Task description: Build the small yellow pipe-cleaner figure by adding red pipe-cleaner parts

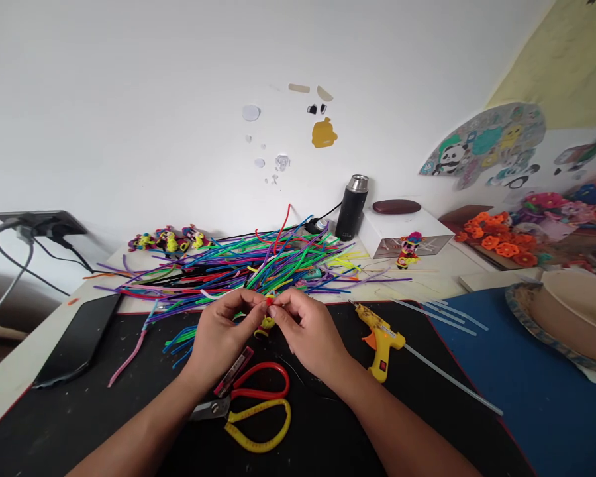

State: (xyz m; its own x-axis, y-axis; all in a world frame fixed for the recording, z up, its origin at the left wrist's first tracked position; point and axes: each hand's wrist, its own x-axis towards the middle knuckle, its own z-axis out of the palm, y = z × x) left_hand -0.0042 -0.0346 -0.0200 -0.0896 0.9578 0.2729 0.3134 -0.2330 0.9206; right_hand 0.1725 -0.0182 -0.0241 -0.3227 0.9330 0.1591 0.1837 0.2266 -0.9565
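Observation:
My left hand and my right hand meet above the black mat. Both are closed in a pinch, fingertips nearly touching, on a small red piece that looks like pipe cleaner; the fingers cover most of it. Just beneath them a small yellow curled pipe-cleaner piece partly shows. Scissors with one red and one yellow handle lie below my left hand, the blades partly hidden by my forearm. Beside them is a small dark pink box. A yellow glue gun rests right of my right hand.
Behind my hands spreads a heap of coloured pipe cleaners. A phone lies left. A black thermos, a white box and a small pipe-cleaner figure stand at the back right. Glue sticks lie near a round basket.

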